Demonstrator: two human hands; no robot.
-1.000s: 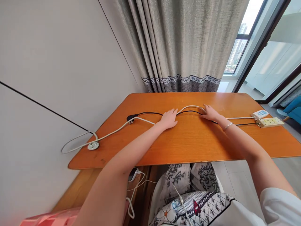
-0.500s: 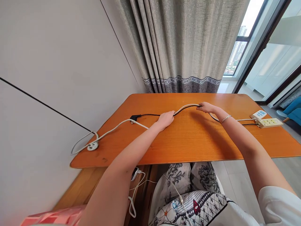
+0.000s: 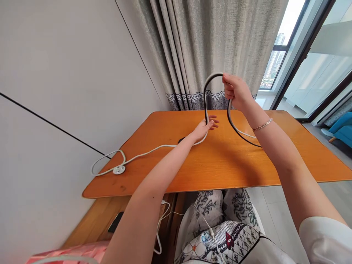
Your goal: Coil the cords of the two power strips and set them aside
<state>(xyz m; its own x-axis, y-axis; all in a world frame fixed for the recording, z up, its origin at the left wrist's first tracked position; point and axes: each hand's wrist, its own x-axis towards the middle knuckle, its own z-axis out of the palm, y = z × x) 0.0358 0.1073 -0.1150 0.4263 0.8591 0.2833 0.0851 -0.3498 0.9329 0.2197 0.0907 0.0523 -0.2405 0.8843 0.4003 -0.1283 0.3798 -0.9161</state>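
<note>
My right hand [image 3: 237,91] is closed around a white power cord [image 3: 162,146] and a black power cord [image 3: 205,99], holding them above the table. Both cords arch over from that fist and drop to my left hand [image 3: 205,129], whose fingers are spread, with the cords passing against its palm side. A round white plug [image 3: 119,169] lies at the table's left end beside a loop of its cord. Only a bit of a black plug [image 3: 181,140] shows behind my left forearm. To the right, the cords run down behind my right forearm, which hides their far ends.
The orange wooden table [image 3: 165,176] spans the view before my lap. A grey curtain [image 3: 192,55] hangs behind it, and a white wall [image 3: 55,62] borders the left. Below lie a dark flat object [image 3: 115,222], a pink item [image 3: 74,252] and a thin white cable [image 3: 158,238].
My right hand has lifted the two cords off the table into a high arch. My left hand has shifted right and its fingers have spread. The plugs have slid right; the power strips are now hidden.
</note>
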